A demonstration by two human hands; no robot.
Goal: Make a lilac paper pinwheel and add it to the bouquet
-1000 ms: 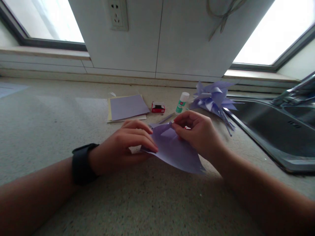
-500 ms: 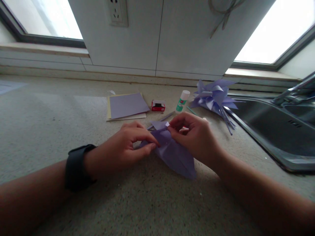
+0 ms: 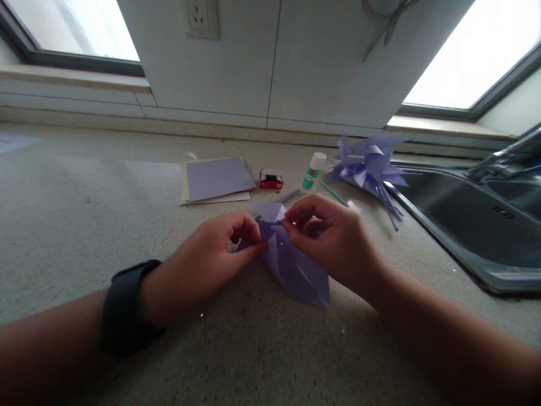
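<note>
A folded piece of purple paper with creased flaps lies on the counter between my hands. My left hand, below a black wristband, pinches its left edge between thumb and forefinger. My right hand has its thumb and forefinger closed on a small flap near the paper's upper edge. Beyond the paper, a glue stick with a white cap stands upright, and a thin purple paper stick lies by its base. A green stick lies just past my right hand.
A stack of coloured paper sheets and a small red box lie toward the wall. Purple pinwheel-like paper flowers with stems rest beside the metal sink on the right. White paper is at far left.
My left forefinger has curled in to pinch the paper's edge. My right fingertips have moved slightly left along the upper flap. The camera view has shifted a little.
</note>
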